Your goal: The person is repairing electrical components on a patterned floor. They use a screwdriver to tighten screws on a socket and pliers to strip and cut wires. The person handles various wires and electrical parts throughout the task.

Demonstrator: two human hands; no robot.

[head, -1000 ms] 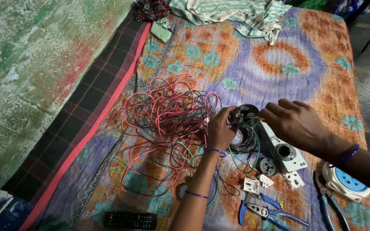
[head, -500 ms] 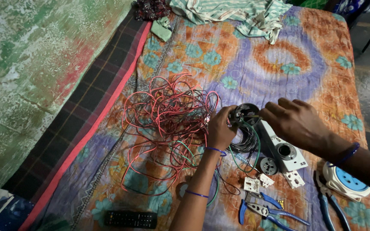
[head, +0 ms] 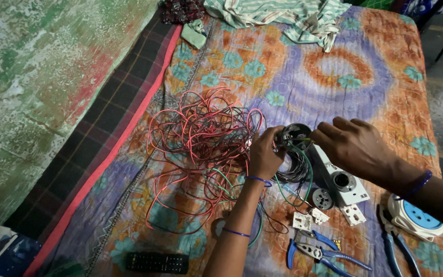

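big patterned bedsheet (head: 334, 77) covers the bed, dark checked blanket (head: 108, 123) along its left edge. on the sheet, a wide tangle of red wire (head: 201, 143) w/ some green strands. right of it lies the white switch board (head: 342, 179), long axis running diagonally from upper left to lower right, sockets facing up. near its lower end sits a round white/blue extension reel (head: 416, 218), then blue-handled pliers (head: 319, 252), a black remote (head: 156, 262), small white switch plates (head: 308, 219).

left hand (head: 263, 154) is closed round a round black fitting (head: 294, 134) at the board's upper end, gripping it & a dark wire coil (head: 296, 172) hanging below. right hand (head: 355, 146) hovers over the same fitting, fingers (head: 324, 134) curled & pinched at its rim; can't tell if they grip a wire end or just touch.

step in hand, prob: wiring the fitting, green lead being fed in. next move needs a steady hold w/ the left & fine fingertip work w/ the right.
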